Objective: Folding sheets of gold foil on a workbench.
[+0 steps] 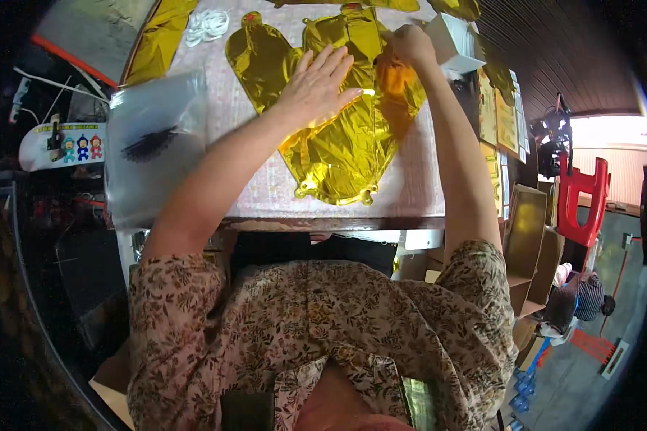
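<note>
A flat, uninflated gold foil balloon (pixel 338 158) lies on the table, with rounded lobes at its far end and small tabs along its near end. My left hand (pixel 316 82) rests flat on its middle, fingers spread. At the far right lobe, my right hand (pixel 414 47) is closed, its fingers curled at the foil's edge; the fingertips are partly hidden. Orange reflections show on the foil below that hand. Just right of it stands a white box (pixel 454 44).
Clear plastic bags (pixel 158 144) lie in a stack on the table's left. A bundle of white cord-like loops (pixel 207 27) sits at the far left. More gold foil (pixel 158 43) lies along the table's edges. Cardboard boxes (pixel 525 230) and a red stool (pixel 586 197) stand to the right.
</note>
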Action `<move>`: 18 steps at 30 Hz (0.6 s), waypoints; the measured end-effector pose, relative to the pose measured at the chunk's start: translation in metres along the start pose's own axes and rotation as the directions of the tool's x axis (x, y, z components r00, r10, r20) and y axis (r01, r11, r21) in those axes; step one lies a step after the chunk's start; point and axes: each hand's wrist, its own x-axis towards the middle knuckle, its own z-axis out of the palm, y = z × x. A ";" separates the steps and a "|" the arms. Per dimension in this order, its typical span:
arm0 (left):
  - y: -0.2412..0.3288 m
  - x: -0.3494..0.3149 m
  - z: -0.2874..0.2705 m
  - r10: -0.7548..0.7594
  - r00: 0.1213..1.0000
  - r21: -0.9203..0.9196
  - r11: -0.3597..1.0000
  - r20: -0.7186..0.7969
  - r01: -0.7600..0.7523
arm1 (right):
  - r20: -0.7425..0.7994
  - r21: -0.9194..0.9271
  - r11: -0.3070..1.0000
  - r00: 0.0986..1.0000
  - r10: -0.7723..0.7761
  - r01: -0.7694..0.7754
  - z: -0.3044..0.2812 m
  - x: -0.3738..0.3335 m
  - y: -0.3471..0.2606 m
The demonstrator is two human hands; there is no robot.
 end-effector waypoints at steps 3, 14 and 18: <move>0.004 0.001 -0.003 0.007 1.000 0.000 1.000 -0.029 -0.007 | -0.132 -0.019 0.996 0.987 -0.087 0.085 0.026 0.016 0.009; 0.001 0.001 -0.004 -0.002 0.999 -0.001 1.000 -0.037 0.002 | -0.416 0.262 0.963 0.908 0.054 0.063 -0.007 -0.050 0.013; -0.005 0.001 0.001 -0.011 0.999 -0.018 1.000 -0.038 0.010 | -0.253 0.082 0.834 0.821 -0.512 0.546 -0.009 -0.147 -0.013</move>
